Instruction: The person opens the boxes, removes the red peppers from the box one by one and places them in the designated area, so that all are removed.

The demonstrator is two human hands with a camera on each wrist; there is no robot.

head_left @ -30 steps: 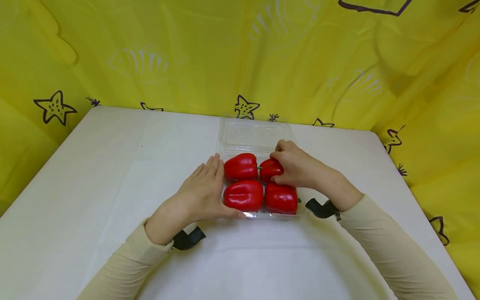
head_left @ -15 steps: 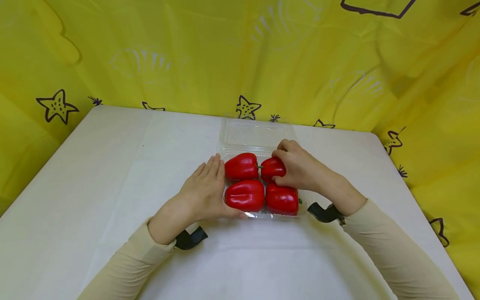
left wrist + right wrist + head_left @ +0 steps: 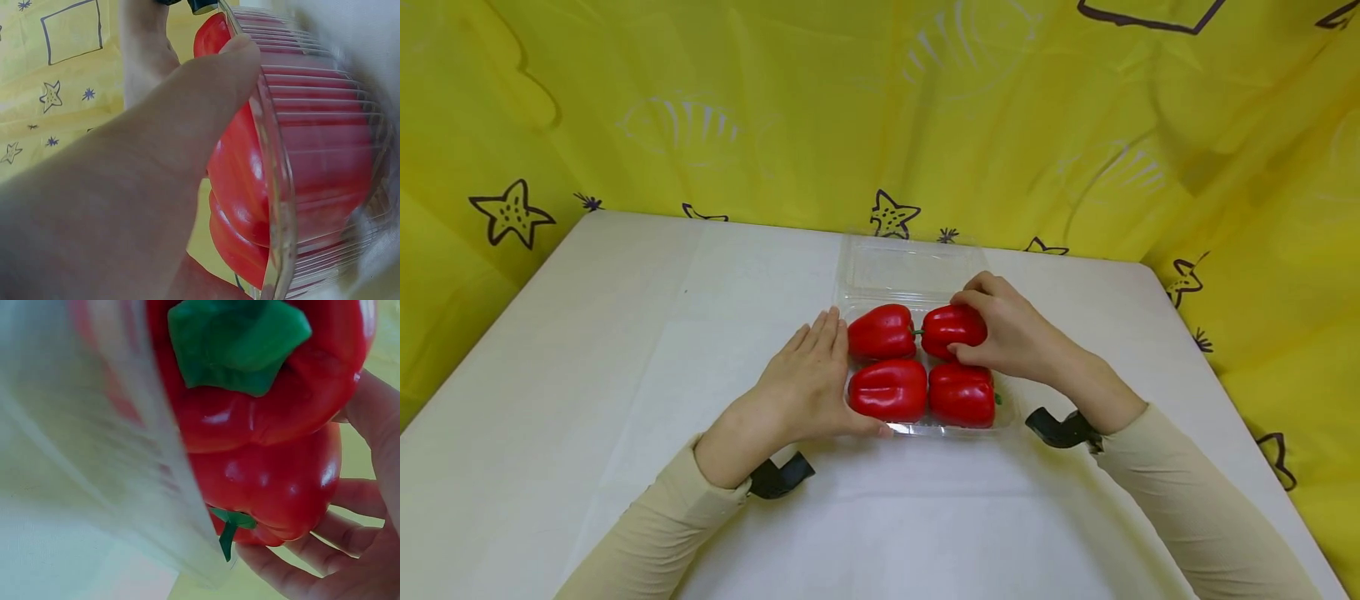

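Red bell peppers fill a clear plastic clamshell box (image 3: 951,432) in two rows. Its front row holds a left pepper (image 3: 889,393) and a right pepper (image 3: 961,400); behind lies another left pepper (image 3: 882,333). My right hand (image 3: 1017,332) holds the back right pepper (image 3: 951,327), thumb on its near side and fingers on its far side. Straight fingers of my left hand (image 3: 801,390) lie along the box's left wall. The left thumb (image 3: 234,59) rests at the front rim in the left wrist view. A green stem (image 3: 234,522) shows in the right wrist view.
The box's clear lid (image 3: 913,268) lies folded back behind it. A white-covered table (image 3: 625,417) extends around the box, and a yellow patterned curtain (image 3: 812,108) hangs along the back and sides. Black straps circle both wrists.
My right hand has shifted right and slightly back, so more of the back right pepper shows. The left hand has stayed at the box's left side.
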